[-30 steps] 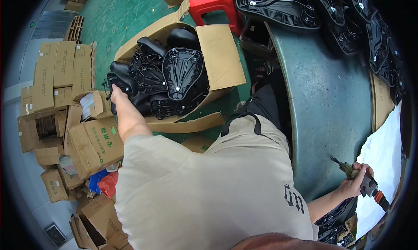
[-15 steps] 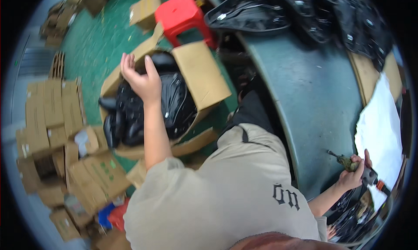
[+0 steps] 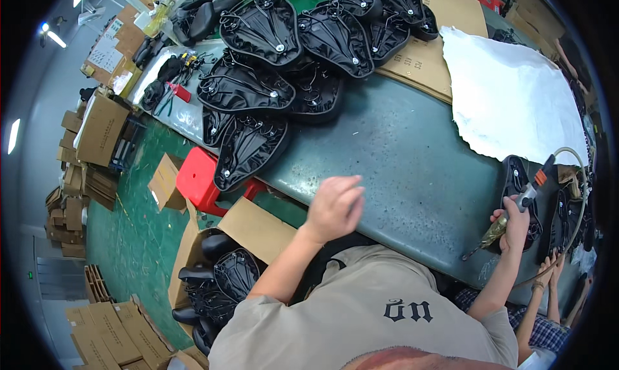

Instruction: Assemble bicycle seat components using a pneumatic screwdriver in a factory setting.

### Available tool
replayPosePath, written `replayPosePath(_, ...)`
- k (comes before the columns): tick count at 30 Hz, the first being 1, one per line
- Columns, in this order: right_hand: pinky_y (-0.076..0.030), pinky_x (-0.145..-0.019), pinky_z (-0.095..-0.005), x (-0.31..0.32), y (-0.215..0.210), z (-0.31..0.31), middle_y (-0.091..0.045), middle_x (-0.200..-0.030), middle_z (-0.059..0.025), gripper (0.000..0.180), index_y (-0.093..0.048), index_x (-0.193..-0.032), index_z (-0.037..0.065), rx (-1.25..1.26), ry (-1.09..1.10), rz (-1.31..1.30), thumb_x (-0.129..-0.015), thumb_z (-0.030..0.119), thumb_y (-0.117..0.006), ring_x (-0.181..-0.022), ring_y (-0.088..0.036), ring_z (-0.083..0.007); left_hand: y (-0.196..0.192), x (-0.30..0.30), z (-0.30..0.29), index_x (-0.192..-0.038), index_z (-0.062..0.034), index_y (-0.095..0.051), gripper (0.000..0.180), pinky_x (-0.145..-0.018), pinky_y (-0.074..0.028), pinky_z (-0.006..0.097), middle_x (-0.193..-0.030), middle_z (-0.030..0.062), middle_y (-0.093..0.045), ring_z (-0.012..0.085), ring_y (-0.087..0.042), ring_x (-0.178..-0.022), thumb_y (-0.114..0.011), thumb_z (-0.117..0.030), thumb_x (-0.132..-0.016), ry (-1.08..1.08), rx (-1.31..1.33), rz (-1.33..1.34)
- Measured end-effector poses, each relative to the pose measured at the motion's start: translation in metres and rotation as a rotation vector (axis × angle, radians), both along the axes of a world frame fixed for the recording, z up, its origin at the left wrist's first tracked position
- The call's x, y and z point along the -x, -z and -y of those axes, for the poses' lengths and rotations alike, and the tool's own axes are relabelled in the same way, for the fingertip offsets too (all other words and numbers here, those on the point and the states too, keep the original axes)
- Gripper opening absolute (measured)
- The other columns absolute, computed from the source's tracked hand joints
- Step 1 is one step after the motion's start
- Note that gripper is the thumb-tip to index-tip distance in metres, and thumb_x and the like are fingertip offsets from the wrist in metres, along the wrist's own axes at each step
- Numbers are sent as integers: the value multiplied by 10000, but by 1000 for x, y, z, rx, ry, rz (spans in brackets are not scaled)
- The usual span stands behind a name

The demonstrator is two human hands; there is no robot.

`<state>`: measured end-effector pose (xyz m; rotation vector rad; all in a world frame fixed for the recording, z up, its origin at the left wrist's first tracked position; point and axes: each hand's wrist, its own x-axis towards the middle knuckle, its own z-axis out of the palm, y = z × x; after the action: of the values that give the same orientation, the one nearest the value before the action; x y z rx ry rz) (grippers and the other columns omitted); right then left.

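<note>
My right hand (image 3: 514, 225) is wrapped round an air screwdriver (image 3: 495, 233), its bit pointing down and left over the near right of the table. A hose (image 3: 583, 196) runs along the right beside the tool's orange fitting. Just beyond this hand lies a black bicycle saddle (image 3: 514, 176), partly hidden by hand and tool. My left hand (image 3: 335, 205) hovers by the table's near edge, empty, its fingers loosely bent and slightly blurred. Farther off, several black saddles (image 3: 261, 31) are piled underside up on the table (image 3: 393, 150), their metal rails showing.
An open carton (image 3: 258, 228) of black saddles stands on the floor at left, near a red stool (image 3: 196, 176). White sheeting (image 3: 509, 92) and flat cardboard (image 3: 419, 67) cover the table's far right. Another person's hands (image 3: 548, 270) are at the lower right.
The view has swung toward the table. My left hand has moved from above the saddle carton to the table's edge, its fingers more bent. My right hand still grips the air screwdriver.
</note>
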<state>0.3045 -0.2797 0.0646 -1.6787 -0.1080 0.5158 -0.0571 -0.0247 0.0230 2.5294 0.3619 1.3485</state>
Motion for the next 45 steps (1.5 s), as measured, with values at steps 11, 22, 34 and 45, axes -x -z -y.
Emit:
replayPosePath(11,-518,-522,-310,104,-18,-36,-702,-1164,-250,288,-536,-1035,14,-82,-723,-316,-767,-51,-620,-543,-630,-177,12,-101,-7,-1408,-19,-512,781,-1153,-382,514,-1567,258,-389,447,-438,-1389,-858,-283,-760,199,191,-344)
replayPosePath(22,-569,-673,-327,62,-82,-45,-596,-1284,-383,280,-502,-1104,-9,-572,-475,324,-855,-20,-629,-634,-650,-172,14,-180,-41,-1466,-50,-484,949,-1192,-344,543,-1603,235,-368,439,-397,-1447,-901,-441,-708,380,150,-446)
replayPosePath(34,-482,-790,-410,29,-66,-18,-531,-1210,-273,336,-478,-1283,4,-729,-573,658,-947,1,-491,-780,-573,-190,49,-210,15,-913,-114,-660,357,-873,-439,427,-1038,84,-588,262,-568,-1053,-834,-357,-717,403,-97,-235)
replayPosePath(45,-570,-702,-395,89,-66,-107,-638,-1050,-228,307,-516,-1210,37,-811,-827,461,-925,-42,-598,-770,-650,-252,40,-86,18,-1151,-67,-606,608,-1014,-452,500,-1332,176,-593,368,-567,-1196,-909,-311,-684,173,166,-138)
